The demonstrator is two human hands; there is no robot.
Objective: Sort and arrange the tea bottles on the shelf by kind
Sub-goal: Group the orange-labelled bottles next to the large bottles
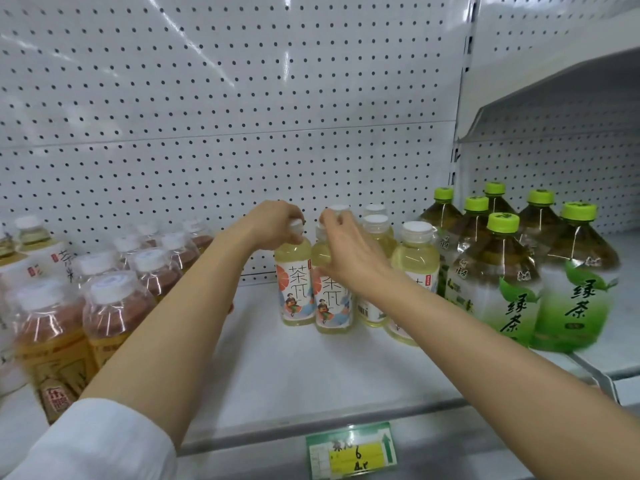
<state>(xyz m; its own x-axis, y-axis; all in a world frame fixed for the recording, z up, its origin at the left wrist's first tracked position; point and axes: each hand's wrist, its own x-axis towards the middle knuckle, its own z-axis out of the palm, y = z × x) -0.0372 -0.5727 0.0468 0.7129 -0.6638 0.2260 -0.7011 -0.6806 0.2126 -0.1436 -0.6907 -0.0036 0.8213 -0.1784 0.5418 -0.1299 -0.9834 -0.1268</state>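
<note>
Your left hand (277,220) has its fingers curled round the white cap of the pale yellow tea bottle with the orange-and-blue illustrated label (294,282), and your right hand (346,251) is pinching the cap of the matching bottle (330,299) just beside it. Both bottles stand upright on the white metal shelf (294,368), near the back, with more of the same pale kind (414,271) to their right.

What I'd watch: you're holding by the caps only, so if you slide them the bases could catch and tip. Your right forearm also crosses in front of the pale bottles, close to the big green-capped green tea bottles (571,282) (they look packed tight), so a careless pull-back could knock one over. I think the two labels match, but the right one is partly hidden by your hand, so check before grouping. The reddish-brown tea bottles with white caps (114,306) sit well apart on the left.
</note>
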